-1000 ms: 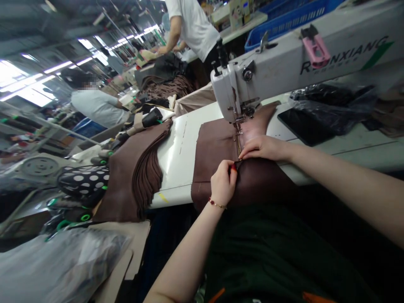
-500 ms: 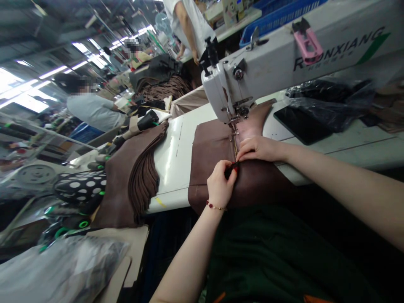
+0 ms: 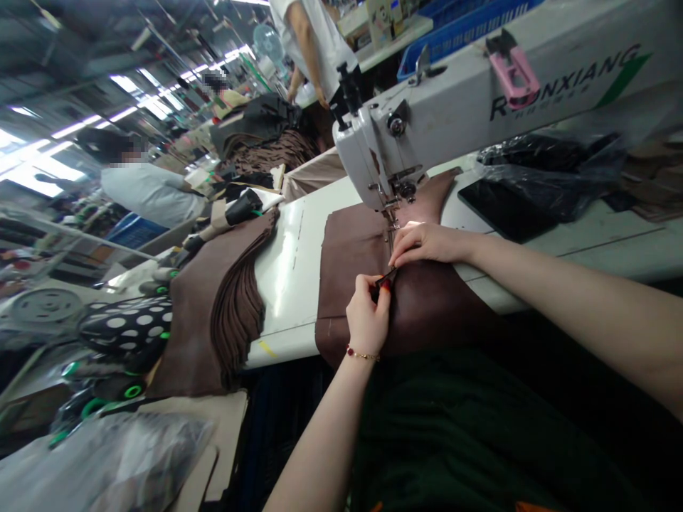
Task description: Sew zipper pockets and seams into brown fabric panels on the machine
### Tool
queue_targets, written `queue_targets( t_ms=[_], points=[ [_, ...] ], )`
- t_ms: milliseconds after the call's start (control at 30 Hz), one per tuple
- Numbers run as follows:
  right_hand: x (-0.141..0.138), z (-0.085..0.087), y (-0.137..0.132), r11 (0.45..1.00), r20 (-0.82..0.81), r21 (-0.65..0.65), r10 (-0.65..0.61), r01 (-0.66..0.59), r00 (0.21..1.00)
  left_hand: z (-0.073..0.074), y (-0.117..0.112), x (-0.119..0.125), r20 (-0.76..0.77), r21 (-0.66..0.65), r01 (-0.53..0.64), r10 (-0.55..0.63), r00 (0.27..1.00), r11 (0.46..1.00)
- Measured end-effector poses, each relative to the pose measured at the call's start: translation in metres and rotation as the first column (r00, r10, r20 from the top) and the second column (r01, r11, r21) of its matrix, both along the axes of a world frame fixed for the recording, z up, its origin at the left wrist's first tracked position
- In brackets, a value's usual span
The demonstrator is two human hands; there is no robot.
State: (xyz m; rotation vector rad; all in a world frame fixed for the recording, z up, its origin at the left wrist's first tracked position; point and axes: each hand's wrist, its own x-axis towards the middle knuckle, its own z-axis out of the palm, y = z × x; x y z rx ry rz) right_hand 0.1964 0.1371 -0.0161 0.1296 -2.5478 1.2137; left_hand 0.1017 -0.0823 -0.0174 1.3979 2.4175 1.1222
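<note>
A brown leather piece (image 3: 349, 249) lies on the white sewing table, partly under the needle area of a sewing machine (image 3: 368, 153). My left hand (image 3: 368, 316) is closed around a small dark pointed tool (image 3: 385, 278) with a red part; its exact kind is hard to see. The tool's tip meets the seam line just in front of the presser foot. Right beside it, my right hand (image 3: 430, 243) rests on the leather with fingertips pinched at the same seam. Whatever those fingertips grip is too small to make out.
Stacked brown leather pieces (image 3: 235, 306) lie left on the table. A black phone-like slab (image 3: 506, 210) and a plastic bag (image 3: 555, 171) are at right. Pink thread snips (image 3: 515, 75) sit on the machine arm. Co-workers (image 3: 146, 188) are beyond.
My right hand has shifted slightly left and toward the needle. The dark tool in my left hand shows more of its tip along the seam. The whole view has shifted slightly.
</note>
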Motion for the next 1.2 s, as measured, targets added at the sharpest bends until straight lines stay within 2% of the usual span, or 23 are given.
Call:
queue_targets(
  t_ms=[400,600,767,933,1067,1200],
  points=[
    [0.002,0.001,-0.002,0.99,-0.027,0.14,-0.008,0.011,1.0,-0.002,0.0,-0.001,0.031,0.003,-0.008,0.007,0.999,1.0],
    [0.007,0.011,0.0,0.994,0.014,0.106,0.021,-0.022,1.0,-0.001,0.001,0.0,0.017,0.007,-0.009,0.008,1.0,1.0],
    [0.004,0.006,-0.004,0.989,-0.01,0.15,-0.014,0.015,1.0,-0.001,0.0,0.0,0.037,0.005,-0.003,0.002,0.999,1.0],
    [0.004,0.001,-0.013,0.959,-0.06,0.279,-0.035,0.051,0.998,0.0,-0.001,0.0,0.067,0.013,0.022,-0.023,0.997,1.0],
    [0.007,0.006,-0.004,0.931,-0.066,0.358,-0.052,0.072,0.996,0.001,-0.002,0.0,0.062,0.028,0.051,-0.052,0.997,0.998],
    [0.005,0.007,0.015,0.873,-0.089,0.441,-0.187,0.207,0.978,0.001,-0.003,-0.001,0.047,0.029,0.069,-0.07,0.996,0.997]
  ],
)
